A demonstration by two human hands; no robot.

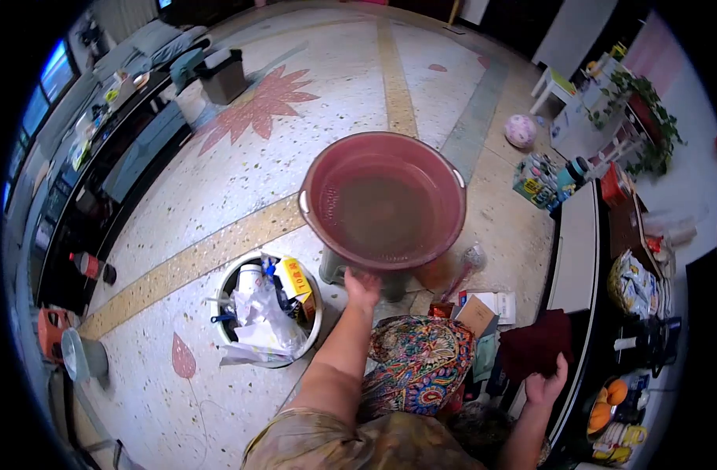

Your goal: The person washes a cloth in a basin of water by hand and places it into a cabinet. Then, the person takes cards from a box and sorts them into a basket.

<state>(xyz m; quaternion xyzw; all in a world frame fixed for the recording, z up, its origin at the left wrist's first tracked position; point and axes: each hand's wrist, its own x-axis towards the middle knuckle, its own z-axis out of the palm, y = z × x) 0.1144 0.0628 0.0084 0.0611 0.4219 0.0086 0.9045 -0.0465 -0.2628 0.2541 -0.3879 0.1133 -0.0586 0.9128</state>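
Left hand (362, 288) at near rim of round maroon plastic basin (327, 239), likely steadying it, grip hidden; right hand (545, 385) half-curled against dark-red cloth (535, 345), hold unclear.

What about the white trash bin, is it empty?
No, the white trash bin has a yellow box and a crumpled white bag in it.

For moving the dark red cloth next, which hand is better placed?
Right, probably: the right hand is right at the dark red cloth. The left hand is farther off, at the near side of the basin.
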